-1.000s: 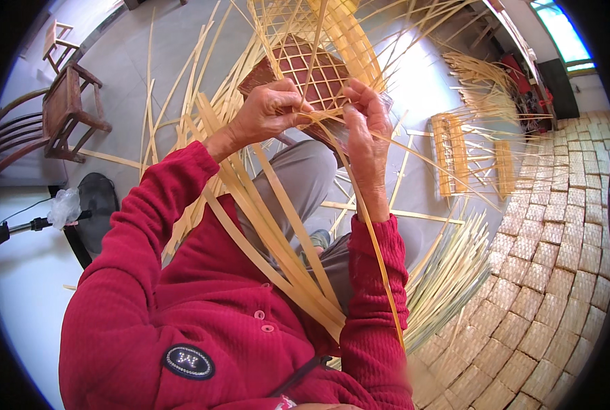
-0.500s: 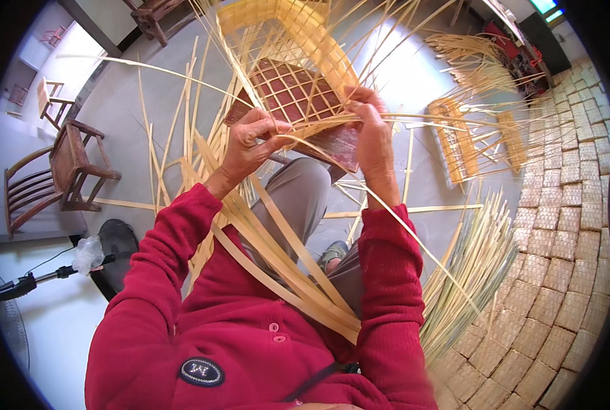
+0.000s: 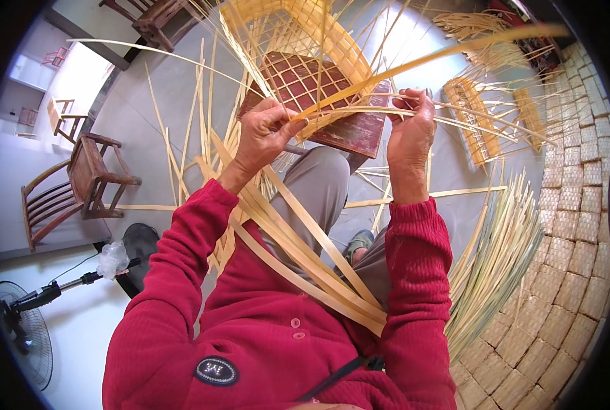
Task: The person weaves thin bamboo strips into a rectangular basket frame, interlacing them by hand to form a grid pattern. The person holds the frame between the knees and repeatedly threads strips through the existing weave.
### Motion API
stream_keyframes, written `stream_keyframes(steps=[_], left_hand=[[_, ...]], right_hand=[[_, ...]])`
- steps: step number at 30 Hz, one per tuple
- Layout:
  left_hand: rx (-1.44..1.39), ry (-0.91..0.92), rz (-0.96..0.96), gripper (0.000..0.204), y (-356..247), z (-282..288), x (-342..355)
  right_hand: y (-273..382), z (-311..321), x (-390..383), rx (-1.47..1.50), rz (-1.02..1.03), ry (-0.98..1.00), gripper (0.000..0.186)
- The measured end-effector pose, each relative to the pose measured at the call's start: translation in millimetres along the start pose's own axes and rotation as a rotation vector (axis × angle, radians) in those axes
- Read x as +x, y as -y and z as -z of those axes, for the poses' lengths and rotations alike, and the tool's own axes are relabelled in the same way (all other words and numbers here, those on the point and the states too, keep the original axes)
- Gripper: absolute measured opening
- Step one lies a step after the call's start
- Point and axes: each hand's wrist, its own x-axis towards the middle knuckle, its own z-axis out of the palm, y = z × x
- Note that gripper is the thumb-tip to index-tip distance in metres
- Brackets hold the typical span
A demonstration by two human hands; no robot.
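Observation:
A partly woven bamboo basket (image 3: 351, 57) with an open lattice lies in front of me, over a red-brown wooden stool (image 3: 361, 137). My left hand (image 3: 267, 137) is closed at the basket's near corner, pinching the strips there. From that pinch a wide yellow bamboo strip (image 3: 448, 49) arches up to the far right. My right hand (image 3: 412, 130), to the right of the basket's near edge, has its fingers curled round thin bamboo strips (image 3: 359, 109). These run from the left hand's corner past the right hand. A bundle of flat strips (image 3: 298, 239) lies across my lap.
Another woven piece (image 3: 470, 121) lies on the floor at right. Long loose strips (image 3: 500, 253) spread beside my right arm, near stacked woven blocks (image 3: 571, 225). At left are a wooden chair (image 3: 86, 174) and a fan (image 3: 28, 335).
My right hand has moved right, away from the basket's edge, drawing along the thin strips. The wide yellow strip now arches up from my left hand, which stays at the corner.

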Motion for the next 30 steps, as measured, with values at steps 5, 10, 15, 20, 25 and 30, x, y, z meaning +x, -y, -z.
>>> stream_keyframes(steps=[5,10,15,20,25,30], left_hand=[[0.075,0.052,0.004,0.018,-4.0,4.6,4.4],[0.104,0.172,0.042,0.019,0.1,16.5,8.8],[0.165,0.356,0.047,0.022,-7.6,31.3,30.1],[0.206,0.482,0.036,0.018,-0.2,52.9,41.2],[0.169,0.55,0.064,0.014,14.9,94.2,38.7],[0.198,0.56,0.046,0.019,23.7,110.0,39.4]], right_hand=[[6.8,-0.2,-16.1,-0.237,0.205,0.102,0.033],[19.3,-9.3,-35.6,-0.448,0.389,0.353,0.059],[18.3,0.1,-27.9,-0.507,0.457,0.636,0.094],[-14.8,19.4,-1.6,-0.266,-0.106,0.242,0.032],[-31.0,5.9,-1.5,-0.005,-0.189,0.379,0.022],[-60.4,17.5,-4.4,-0.043,-0.08,0.378,0.022]])
